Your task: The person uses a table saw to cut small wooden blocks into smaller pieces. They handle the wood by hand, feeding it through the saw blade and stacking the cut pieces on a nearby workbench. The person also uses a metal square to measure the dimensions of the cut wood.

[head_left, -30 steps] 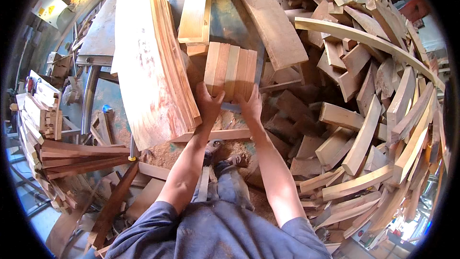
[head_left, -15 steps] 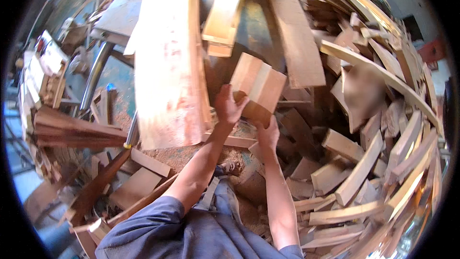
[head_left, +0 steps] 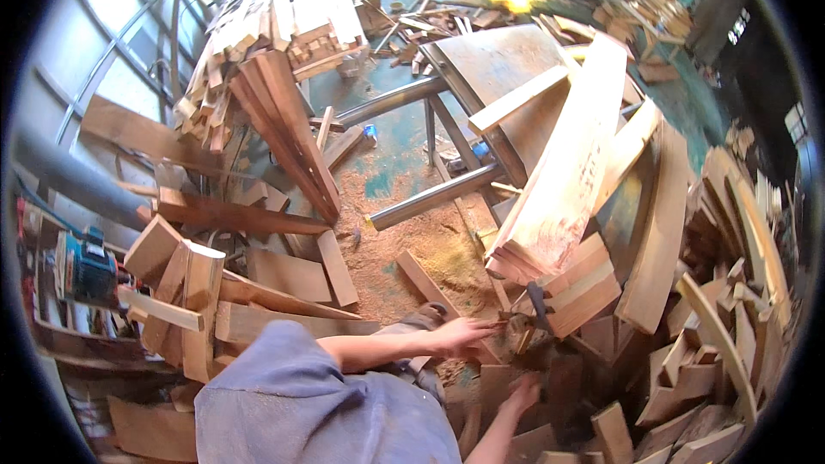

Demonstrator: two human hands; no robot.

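Observation:
My left hand [head_left: 464,337] reaches out over the floor with its fingers stretched, and I see nothing in it. Just past its fingertips is a dark tool-like piece [head_left: 538,302] whose kind I cannot make out. That piece lies against a block of joined wood strips [head_left: 584,288], which rests at the near end of a long pale board [head_left: 571,172]. Lower and to the right, my right hand [head_left: 522,391] hovers by the dark wood offcuts [head_left: 563,387]. Motion blurs its fingers. Both hands are apart from the block.
A metal-legged table [head_left: 507,64] carries the boards. Sawdust [head_left: 378,206] covers the floor before it. Reddish-brown planks [head_left: 288,133] lean at left, near a teal power tool [head_left: 90,266]. Curved wood offcuts [head_left: 730,352] are heaped at right, and stacked pale strips [head_left: 301,17] stand farther back.
Both hands have let go of the wood block and moved down from it. The view has swung left, bringing the power tool and stacked strips into sight.

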